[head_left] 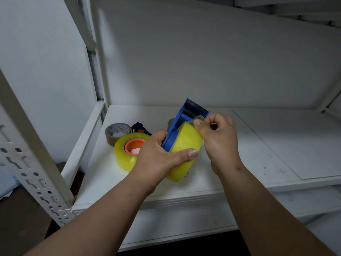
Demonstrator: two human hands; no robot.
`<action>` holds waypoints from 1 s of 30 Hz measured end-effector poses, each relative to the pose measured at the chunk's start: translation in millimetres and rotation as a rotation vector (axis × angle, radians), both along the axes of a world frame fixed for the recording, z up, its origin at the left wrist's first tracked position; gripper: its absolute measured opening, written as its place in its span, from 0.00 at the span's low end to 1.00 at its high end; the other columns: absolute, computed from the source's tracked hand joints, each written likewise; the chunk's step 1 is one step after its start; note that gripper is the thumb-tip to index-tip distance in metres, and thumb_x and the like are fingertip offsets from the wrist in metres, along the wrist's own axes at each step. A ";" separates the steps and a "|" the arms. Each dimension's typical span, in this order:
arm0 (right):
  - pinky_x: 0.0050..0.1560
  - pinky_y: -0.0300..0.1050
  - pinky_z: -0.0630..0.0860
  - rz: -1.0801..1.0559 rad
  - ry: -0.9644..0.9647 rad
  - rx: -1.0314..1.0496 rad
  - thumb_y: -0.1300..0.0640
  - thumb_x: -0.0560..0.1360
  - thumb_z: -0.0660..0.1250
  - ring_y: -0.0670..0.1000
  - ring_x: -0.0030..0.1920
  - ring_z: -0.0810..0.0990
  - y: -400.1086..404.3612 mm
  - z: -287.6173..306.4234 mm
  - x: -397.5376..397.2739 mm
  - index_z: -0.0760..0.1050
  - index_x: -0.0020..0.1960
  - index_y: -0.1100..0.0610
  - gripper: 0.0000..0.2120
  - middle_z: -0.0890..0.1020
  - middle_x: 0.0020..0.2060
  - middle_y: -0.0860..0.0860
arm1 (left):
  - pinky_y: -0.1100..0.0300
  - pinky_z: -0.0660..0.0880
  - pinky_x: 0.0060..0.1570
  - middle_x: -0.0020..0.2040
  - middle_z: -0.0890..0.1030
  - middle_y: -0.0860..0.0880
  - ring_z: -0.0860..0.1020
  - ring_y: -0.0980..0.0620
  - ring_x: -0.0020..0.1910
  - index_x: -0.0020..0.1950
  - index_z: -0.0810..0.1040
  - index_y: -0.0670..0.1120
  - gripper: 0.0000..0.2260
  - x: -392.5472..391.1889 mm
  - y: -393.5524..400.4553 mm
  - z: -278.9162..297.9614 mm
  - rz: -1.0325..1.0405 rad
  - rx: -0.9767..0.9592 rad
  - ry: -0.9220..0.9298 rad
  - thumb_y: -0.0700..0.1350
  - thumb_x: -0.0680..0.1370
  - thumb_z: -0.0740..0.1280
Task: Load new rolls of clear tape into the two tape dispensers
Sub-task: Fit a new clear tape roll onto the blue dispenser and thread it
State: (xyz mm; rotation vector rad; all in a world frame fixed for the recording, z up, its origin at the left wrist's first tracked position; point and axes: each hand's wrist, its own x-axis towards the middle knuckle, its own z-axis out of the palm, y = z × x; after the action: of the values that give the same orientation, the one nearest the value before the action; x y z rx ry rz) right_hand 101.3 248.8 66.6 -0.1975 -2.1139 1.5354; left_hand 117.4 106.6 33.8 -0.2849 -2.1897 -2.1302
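At centre shelf [258, 145]:
Left hand [156, 154]: grips blue dispenser [177, 124], roll [184, 145].
Right hand [217, 137]: pinches tape end [199, 118], one o'clock.
Handling: probably sticky, flimsy film; hold the edge.

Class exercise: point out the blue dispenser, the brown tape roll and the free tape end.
blue dispenser [176, 121]: head view, side plate.
brown tape roll [110, 138]: head view, outer band.
free tape end [199, 118]: head view, pinched tip.
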 end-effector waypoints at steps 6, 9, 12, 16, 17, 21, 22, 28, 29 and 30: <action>0.28 0.33 0.66 -0.017 0.013 -0.040 0.55 0.74 0.69 0.41 0.24 0.65 -0.5 2.0 -0.4 0.66 0.34 0.55 0.15 0.68 0.27 0.45 | 0.36 0.78 0.41 0.43 0.79 0.34 0.76 0.45 0.37 0.49 0.77 0.40 0.32 6.5 7.9 5.3 0.056 -0.023 0.039 0.60 0.55 0.79; 0.28 0.35 0.66 -0.041 0.012 -0.033 0.55 0.73 0.68 0.42 0.25 0.65 -1.9 5.2 -0.9 0.66 0.35 0.56 0.13 0.68 0.27 0.46 | 0.37 0.79 0.41 0.45 0.79 0.35 0.77 0.43 0.37 0.49 0.76 0.43 0.32 8.9 11.1 7.3 0.085 -0.059 0.065 0.62 0.55 0.78; 0.31 0.43 0.66 -0.072 0.013 -0.046 0.59 0.72 0.67 0.46 0.28 0.64 -0.9 5.9 -2.1 0.65 0.35 0.56 0.11 0.67 0.28 0.48 | 0.36 0.79 0.46 0.48 0.80 0.35 0.79 0.34 0.46 0.52 0.76 0.44 0.33 9.2 12.4 9.2 0.066 -0.008 0.027 0.60 0.55 0.79; 0.31 0.44 0.65 -0.079 -0.002 -0.019 0.60 0.71 0.66 0.47 0.30 0.64 2.0 6.3 -3.7 0.65 0.35 0.56 0.10 0.67 0.29 0.48 | 0.33 0.78 0.47 0.50 0.79 0.33 0.78 0.31 0.50 0.54 0.75 0.43 0.34 6.2 8.7 8.9 -0.003 0.001 0.014 0.58 0.56 0.80; 0.31 0.44 0.65 -0.072 -0.005 -0.012 0.59 0.71 0.66 0.47 0.29 0.64 3.1 7.0 -4.1 0.65 0.35 0.56 0.11 0.67 0.29 0.48 | 0.33 0.78 0.46 0.50 0.79 0.33 0.79 0.31 0.49 0.54 0.75 0.42 0.33 5.4 7.2 8.6 -0.013 -0.003 0.021 0.57 0.56 0.80; 0.31 0.42 0.65 -0.039 -0.010 0.025 0.58 0.72 0.68 0.46 0.28 0.64 6.5 8.9 -4.9 0.65 0.35 0.55 0.13 0.67 0.28 0.46 | 0.39 0.79 0.42 0.39 0.78 0.44 0.77 0.45 0.37 0.48 0.77 0.43 0.28 2.9 2.9 9.3 -0.042 0.003 0.050 0.55 0.56 0.81; 0.31 0.42 0.66 -0.034 -0.010 0.035 0.57 0.72 0.68 0.45 0.28 0.64 7.0 9.1 -4.8 0.65 0.35 0.55 0.13 0.67 0.28 0.46 | 0.40 0.79 0.40 0.38 0.76 0.45 0.75 0.47 0.36 0.47 0.76 0.41 0.28 2.3 2.5 9.4 -0.049 -0.001 0.061 0.55 0.56 0.81; 0.32 0.40 0.67 -0.027 0.010 0.096 0.56 0.73 0.70 0.41 0.25 0.66 7.9 9.7 -4.7 0.66 0.36 0.54 0.13 0.68 0.28 0.44 | 0.55 0.72 0.33 0.32 0.70 0.53 0.70 0.53 0.33 0.37 0.72 0.45 0.23 -1.9 0.3 6.0 -0.052 -0.019 0.075 0.55 0.55 0.81; 0.33 0.39 0.68 -0.026 0.021 0.099 0.56 0.73 0.70 0.40 0.27 0.68 7.2 10.6 -4.4 0.68 0.38 0.54 0.11 0.70 0.29 0.44 | 0.57 0.72 0.32 0.31 0.70 0.55 0.70 0.55 0.32 0.35 0.72 0.49 0.21 -2.3 0.2 6.0 -0.052 -0.024 0.077 0.54 0.56 0.81; 0.35 0.39 0.70 -0.025 0.033 0.102 0.56 0.73 0.70 0.40 0.29 0.70 6.6 11.4 -4.1 0.70 0.42 0.54 0.08 0.72 0.31 0.44 | 0.59 0.71 0.31 0.30 0.70 0.57 0.69 0.56 0.31 0.35 0.71 0.51 0.21 -2.8 0.1 6.2 -0.053 -0.029 0.080 0.54 0.56 0.82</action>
State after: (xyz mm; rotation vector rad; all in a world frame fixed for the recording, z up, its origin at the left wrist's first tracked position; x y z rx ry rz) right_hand 97.1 255.4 78.1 -0.1612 -2.1493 1.4036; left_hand 114.7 106.7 40.0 -0.4268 -2.1934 -2.0766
